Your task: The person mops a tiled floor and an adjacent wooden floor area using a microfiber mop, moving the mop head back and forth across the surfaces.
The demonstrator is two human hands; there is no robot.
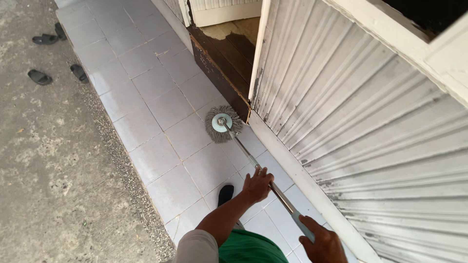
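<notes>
One mop [224, 124] with a round grey string head lies near the centre of the view. Two hands hold its handle: the left hand [257, 185] and the right hand [321, 243], both at about five o'clock. Four dark sandals lie at ten o'clock: one [45, 39], a second [60, 31], a third [39, 77], a fourth [79, 73]. One dark-shod foot [225, 194] shows at six o'clock.

No packages, no labels, no signs, no screens anywhere in view.
</notes>
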